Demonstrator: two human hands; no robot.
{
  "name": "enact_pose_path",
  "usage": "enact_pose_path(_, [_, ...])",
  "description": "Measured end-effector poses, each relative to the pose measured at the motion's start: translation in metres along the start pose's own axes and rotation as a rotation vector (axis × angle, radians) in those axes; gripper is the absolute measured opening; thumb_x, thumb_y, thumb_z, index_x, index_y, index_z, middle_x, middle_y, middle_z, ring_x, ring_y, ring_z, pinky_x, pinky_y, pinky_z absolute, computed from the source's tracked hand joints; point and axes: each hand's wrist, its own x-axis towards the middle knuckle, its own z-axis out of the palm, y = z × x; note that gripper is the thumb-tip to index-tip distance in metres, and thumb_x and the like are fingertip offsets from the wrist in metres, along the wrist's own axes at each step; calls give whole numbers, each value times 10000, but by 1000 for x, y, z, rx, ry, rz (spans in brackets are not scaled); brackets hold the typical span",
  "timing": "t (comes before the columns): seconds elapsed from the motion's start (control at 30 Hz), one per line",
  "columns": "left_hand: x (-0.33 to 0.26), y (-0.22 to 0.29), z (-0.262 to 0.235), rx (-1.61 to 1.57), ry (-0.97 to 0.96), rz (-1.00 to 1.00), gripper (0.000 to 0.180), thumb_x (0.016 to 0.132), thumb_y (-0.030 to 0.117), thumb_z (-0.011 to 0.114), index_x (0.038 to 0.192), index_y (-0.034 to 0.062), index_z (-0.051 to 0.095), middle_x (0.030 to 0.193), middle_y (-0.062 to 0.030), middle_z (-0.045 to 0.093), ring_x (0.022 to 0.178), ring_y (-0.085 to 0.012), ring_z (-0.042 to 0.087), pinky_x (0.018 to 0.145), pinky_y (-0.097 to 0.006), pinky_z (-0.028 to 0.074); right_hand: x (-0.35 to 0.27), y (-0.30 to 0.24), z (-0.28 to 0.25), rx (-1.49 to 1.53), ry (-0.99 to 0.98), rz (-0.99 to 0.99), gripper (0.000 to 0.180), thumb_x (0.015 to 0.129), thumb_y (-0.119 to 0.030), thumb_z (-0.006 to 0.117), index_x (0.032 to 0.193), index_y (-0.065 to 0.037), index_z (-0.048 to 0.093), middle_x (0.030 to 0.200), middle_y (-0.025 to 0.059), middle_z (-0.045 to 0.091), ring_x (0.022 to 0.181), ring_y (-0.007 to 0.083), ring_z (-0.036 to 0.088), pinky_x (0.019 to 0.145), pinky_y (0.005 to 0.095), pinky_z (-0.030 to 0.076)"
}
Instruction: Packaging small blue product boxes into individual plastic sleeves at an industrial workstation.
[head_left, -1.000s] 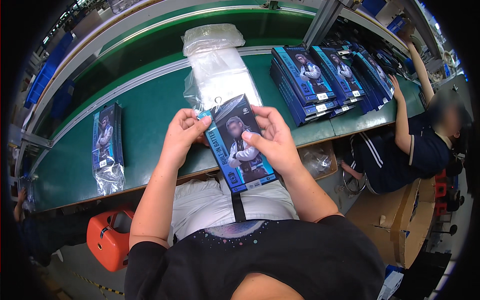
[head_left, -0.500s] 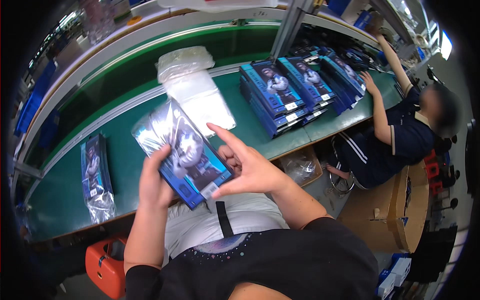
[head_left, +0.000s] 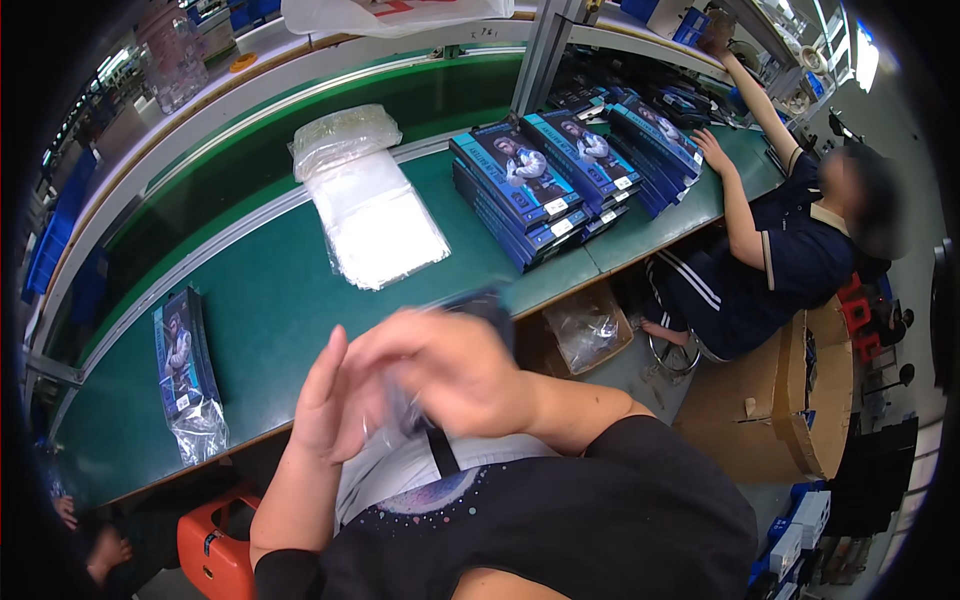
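Observation:
Both my hands are blurred in front of my lap, just below the table edge. My right hand (head_left: pixel 455 370) lies over a flat blue box (head_left: pixel 492 302), of which only a dark corner shows above my fingers. My left hand (head_left: pixel 322 400) presses against the box's left side with its fingers held straight. A clear plastic bag (head_left: pixel 398 412) shows between the two hands, around the box. The rest of the box is hidden by my right hand.
On the green table (head_left: pixel 270 300) lie a pile of clear bags (head_left: pixel 375 215), stacks of blue boxes (head_left: pixel 530 190) and one bagged box (head_left: pixel 185 360) at the left. A co-worker (head_left: pixel 780 250) sits at the right, reaching up. An orange stool (head_left: pixel 215 540) stands lower left, a cardboard carton (head_left: pixel 790 400) at the right.
The box has come down from over the table edge toward my lap. My right hand has moved over its face and covers it. My view has shifted to the right.

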Motion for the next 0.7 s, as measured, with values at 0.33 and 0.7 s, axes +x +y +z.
enact_pose_path(0.33, [-18, 14, -33, 30, 338, 208, 521, 777, 0, 552, 1273, -106, 432, 1125, -188, 607, 985, -249, 630, 880, -338, 502, -7, 21, -16, -519, 326, -43, 234, 865, -67, 574, 1069, 43, 604, 910, 108, 609, 841, 197, 566, 751, 303, 455])
enact_pose_path(0.7, [-88, 76, -59, 1060, 876, 1030, 434, 814, 1, 568, 1242, -44, 517, 1165, -127, 577, 1063, -215, 572, 953, -338, 425, -9, 52, -49, 19, 486, 423, 136, 913, -88, 569, 975, 20, 622, 889, 45, 627, 817, 94, 575, 756, 224, 460])
